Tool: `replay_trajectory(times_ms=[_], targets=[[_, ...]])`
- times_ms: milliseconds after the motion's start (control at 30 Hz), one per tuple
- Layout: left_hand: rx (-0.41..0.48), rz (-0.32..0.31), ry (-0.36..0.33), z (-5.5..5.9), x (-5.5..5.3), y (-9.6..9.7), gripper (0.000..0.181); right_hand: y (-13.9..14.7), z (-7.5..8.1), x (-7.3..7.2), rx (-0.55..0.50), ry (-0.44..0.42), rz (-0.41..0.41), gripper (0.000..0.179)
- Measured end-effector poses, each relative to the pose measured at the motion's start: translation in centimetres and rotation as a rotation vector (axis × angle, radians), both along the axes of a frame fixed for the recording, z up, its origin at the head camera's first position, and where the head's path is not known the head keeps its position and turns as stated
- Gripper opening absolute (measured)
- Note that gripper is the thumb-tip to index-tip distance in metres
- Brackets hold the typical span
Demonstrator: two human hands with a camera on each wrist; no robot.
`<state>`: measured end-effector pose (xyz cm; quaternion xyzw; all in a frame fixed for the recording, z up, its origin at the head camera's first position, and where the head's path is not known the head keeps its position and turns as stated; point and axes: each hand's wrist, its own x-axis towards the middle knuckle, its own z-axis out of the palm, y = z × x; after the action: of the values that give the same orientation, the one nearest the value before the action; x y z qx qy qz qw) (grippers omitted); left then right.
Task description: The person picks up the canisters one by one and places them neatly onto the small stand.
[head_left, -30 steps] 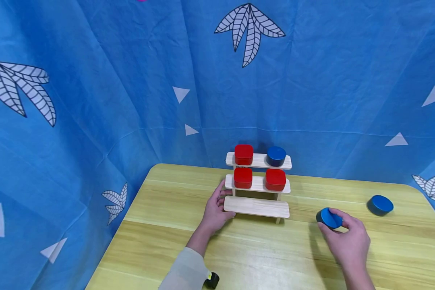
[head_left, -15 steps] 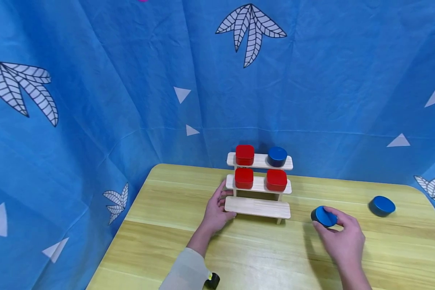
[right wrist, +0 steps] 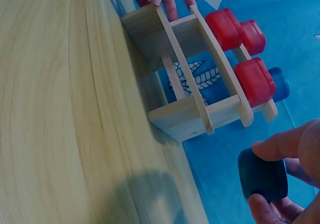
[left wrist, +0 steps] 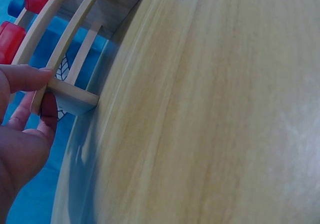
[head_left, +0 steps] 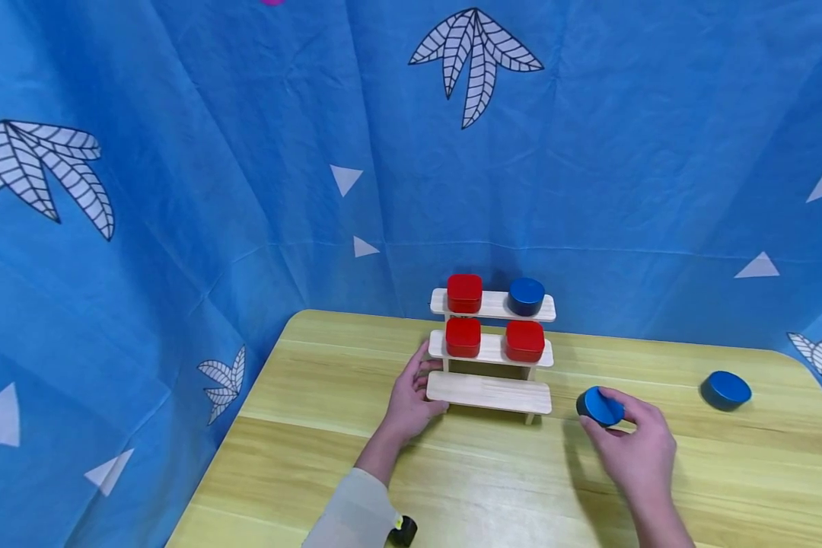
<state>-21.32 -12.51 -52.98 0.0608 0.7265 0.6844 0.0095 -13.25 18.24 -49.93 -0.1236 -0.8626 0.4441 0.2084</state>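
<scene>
A three-tier wooden display rack (head_left: 489, 393) stands at the back of the table. My left hand (head_left: 408, 402) grips the left end of its lowest shelf; in the left wrist view the thumb lies above the board and the fingers below. My right hand (head_left: 638, 449) pinches a round blue tin (head_left: 601, 407) in the air, right of the rack. A red square tin (head_left: 464, 294) and a blue round tin (head_left: 526, 296) sit on the top shelf. Two red tins (head_left: 463, 337) occupy the middle shelf. The bottom shelf is bare.
Another round blue tin (head_left: 725, 390) lies on the wooden table (head_left: 301, 441) at the far right. A blue patterned cloth (head_left: 246, 137) hangs behind the table and down its left side. A small black object (head_left: 404, 530) shows by the left sleeve.
My right hand has moved left with the blue tin, closer to the rack. The left hand keeps its grip on the shelf end.
</scene>
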Motion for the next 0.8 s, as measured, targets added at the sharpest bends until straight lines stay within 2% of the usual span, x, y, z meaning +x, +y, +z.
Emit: replay_trajectory(times_ms=[533,800], targets=[[0.001,-0.005,0.024,-0.2,0.0,0.0,0.112,-1.8,0.0,-0.6,-0.027,0.048,0.067,0.049],[-0.015,0.002,0.011,-0.3,0.0,0.0,0.113,-2.5,-0.3,-0.9,-0.030,0.025,0.096,0.049]])
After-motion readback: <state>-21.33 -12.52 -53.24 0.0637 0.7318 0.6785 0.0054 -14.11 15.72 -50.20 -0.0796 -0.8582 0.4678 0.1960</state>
